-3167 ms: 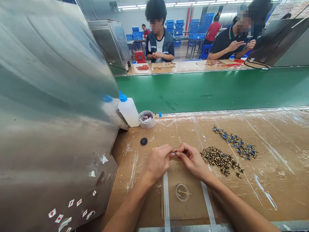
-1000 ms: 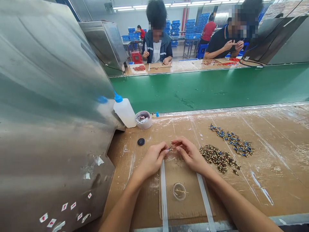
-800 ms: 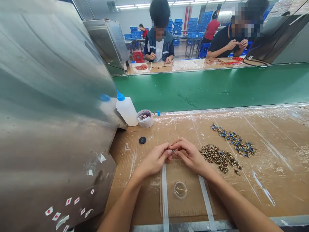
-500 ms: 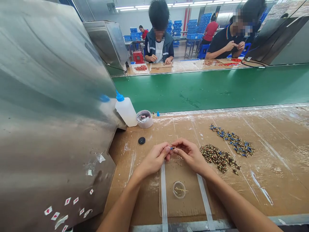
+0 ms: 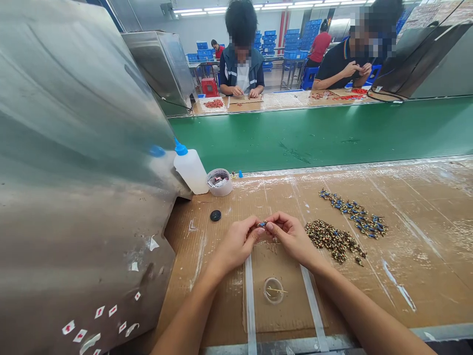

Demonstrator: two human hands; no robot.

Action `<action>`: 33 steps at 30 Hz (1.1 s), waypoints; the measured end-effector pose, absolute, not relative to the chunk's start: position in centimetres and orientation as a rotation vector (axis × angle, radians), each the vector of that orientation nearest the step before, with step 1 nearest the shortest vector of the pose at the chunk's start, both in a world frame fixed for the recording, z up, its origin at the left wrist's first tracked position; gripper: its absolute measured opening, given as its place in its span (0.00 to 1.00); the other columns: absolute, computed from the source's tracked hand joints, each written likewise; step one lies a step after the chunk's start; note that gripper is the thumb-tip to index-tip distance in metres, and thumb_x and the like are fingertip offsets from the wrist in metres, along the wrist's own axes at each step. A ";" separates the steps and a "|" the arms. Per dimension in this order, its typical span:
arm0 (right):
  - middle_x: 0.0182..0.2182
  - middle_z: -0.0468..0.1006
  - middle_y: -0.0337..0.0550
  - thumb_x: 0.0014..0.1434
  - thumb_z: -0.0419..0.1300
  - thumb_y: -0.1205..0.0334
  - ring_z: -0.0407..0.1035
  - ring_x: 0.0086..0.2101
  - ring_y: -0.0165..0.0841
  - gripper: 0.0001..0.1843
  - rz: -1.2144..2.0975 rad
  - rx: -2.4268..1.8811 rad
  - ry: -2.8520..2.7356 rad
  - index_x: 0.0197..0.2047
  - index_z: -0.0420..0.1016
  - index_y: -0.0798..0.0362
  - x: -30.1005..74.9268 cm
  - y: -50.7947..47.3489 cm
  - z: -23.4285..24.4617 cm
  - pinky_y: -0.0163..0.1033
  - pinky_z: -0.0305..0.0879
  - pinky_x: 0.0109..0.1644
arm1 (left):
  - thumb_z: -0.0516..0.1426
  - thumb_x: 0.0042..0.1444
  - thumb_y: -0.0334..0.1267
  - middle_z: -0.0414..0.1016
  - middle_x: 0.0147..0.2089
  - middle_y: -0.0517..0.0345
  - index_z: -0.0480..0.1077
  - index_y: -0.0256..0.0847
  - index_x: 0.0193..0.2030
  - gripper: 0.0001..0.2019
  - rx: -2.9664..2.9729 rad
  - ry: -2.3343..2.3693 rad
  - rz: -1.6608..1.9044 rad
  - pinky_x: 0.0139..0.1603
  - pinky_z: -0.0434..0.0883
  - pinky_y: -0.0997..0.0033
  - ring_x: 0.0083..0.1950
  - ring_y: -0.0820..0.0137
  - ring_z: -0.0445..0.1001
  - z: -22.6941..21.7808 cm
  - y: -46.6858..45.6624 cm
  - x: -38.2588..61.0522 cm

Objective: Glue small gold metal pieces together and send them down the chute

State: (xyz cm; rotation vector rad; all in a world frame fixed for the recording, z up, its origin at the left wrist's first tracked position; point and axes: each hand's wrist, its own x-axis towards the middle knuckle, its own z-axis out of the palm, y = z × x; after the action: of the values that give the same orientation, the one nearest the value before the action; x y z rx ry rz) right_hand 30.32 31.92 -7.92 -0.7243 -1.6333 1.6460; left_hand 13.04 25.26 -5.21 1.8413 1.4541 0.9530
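Between the fingertips of both hands is a small blue and dark piece [image 5: 262,224], too tiny to make out in full. My left hand [image 5: 239,241] pinches it from the left, and my right hand [image 5: 290,235] closes on its other end. Below them, a small clear cup [image 5: 269,299] with a thin stick [image 5: 279,290] across it stands on a taped cardboard sheet [image 5: 284,318]. Beside my right hand lies a heap of small dark and gold pieces [image 5: 332,239]. Behind that heap are similar pieces with blue parts [image 5: 354,213].
A white squeeze bottle [image 5: 192,170] with a blue cap stands by a tape ring [image 5: 220,183] holding scraps. A black disc [image 5: 216,215] lies nearer. A large metal housing [image 5: 84,172] rises on the left. Across the green belt [image 5: 314,133], two people handle small red pieces.
Both hands stay together; the fingers have shifted slightly on the small piece, showing more of its blue part. The whole view has moved a little.
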 end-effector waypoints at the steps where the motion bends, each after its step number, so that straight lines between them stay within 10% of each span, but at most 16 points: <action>1: 0.31 0.75 0.41 0.61 0.63 0.49 0.69 0.32 0.31 0.17 1.649 -0.722 -1.631 0.39 0.72 0.56 30.3 31.9 -7.9 0.34 0.65 0.37 | 0.49 0.67 0.38 0.68 0.30 0.61 0.65 0.38 0.34 0.11 1.880 1.473 0.957 0.34 0.59 0.74 0.31 0.72 0.65 -5.2 25.3 13.1; 33: 0.29 0.72 0.41 0.63 0.60 0.50 0.68 0.33 0.32 0.17 1.627 -0.625 -1.870 0.30 0.65 0.54 30.8 32.9 -10.4 0.36 0.67 0.39 | 0.48 0.56 0.28 0.60 0.21 0.63 0.59 0.38 0.21 0.12 2.011 1.465 0.902 0.28 0.54 0.76 0.24 0.75 0.58 -8.9 26.5 12.9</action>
State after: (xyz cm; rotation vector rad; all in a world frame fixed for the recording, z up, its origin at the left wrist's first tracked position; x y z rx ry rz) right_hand 30.79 32.94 -10.36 -0.6246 -1.8704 1.6271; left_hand 12.89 26.54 -8.89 2.0115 1.4650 0.9021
